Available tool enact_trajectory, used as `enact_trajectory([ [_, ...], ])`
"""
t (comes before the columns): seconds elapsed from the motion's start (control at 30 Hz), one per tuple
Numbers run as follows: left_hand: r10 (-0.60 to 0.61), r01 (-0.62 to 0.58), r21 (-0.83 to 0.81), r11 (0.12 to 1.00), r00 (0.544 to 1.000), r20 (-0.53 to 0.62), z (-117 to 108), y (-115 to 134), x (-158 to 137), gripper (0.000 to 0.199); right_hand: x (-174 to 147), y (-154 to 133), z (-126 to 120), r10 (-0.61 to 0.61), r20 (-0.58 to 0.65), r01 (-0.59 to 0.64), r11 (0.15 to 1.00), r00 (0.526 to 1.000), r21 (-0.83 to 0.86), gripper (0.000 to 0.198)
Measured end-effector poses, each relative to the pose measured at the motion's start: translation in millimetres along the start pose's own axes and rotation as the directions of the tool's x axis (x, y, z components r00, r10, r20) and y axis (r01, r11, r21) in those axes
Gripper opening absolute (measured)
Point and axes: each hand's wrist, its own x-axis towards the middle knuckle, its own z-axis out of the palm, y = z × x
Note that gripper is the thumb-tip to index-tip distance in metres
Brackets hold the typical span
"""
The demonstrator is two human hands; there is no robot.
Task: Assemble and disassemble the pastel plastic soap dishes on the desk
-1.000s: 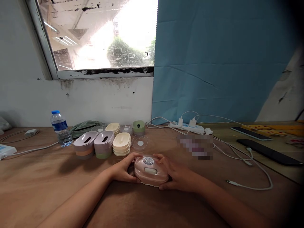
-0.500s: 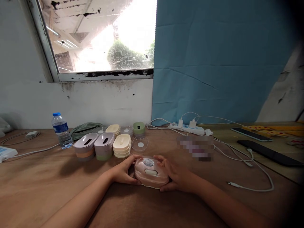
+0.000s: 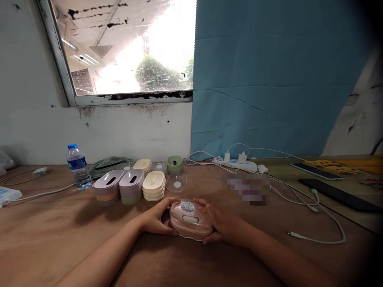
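Note:
A pink oval plastic box [image 3: 191,231] with a clear domed cover rests on the brown table in front of me. A silvery round patch and a pale slot show on its top. My left hand [image 3: 158,218] grips its left end, fingers along the far side and thumb at the near edge. From the right end my right hand [image 3: 220,221] clasps it the same way, thumb low on the near side. The box's underside is hidden.
Beyond the hands stand two lilac containers [image 3: 131,185], stacked cream lids [image 3: 154,187], a clear lid [image 3: 176,183] and a green container [image 3: 175,163]. A water bottle [image 3: 78,167] is at left. Right lie a power strip [image 3: 236,163], white cables [image 3: 317,241] and a black phone [image 3: 341,194].
The whole view has shifted slightly downward in the picture. Both hands keep their hold on the pink box, with only a slight shift of the right hand's fingers.

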Motion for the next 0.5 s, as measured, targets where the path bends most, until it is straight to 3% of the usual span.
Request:
enact_trajectory([
  [0.2,0.048,-0.047,-0.035,0.998,0.999,0.001,1,-1,0,0.08,0,1,2,0.02,0.001,-0.02,1.0,1.0,0.009,0.077],
  [0.5,0.013,-0.013,-0.008,1.0,1.0,0.007,1,-2,0,0.083,-3,14,7,0.027,-0.056,-0.014,0.978,0.998,0.21,0.064],
])
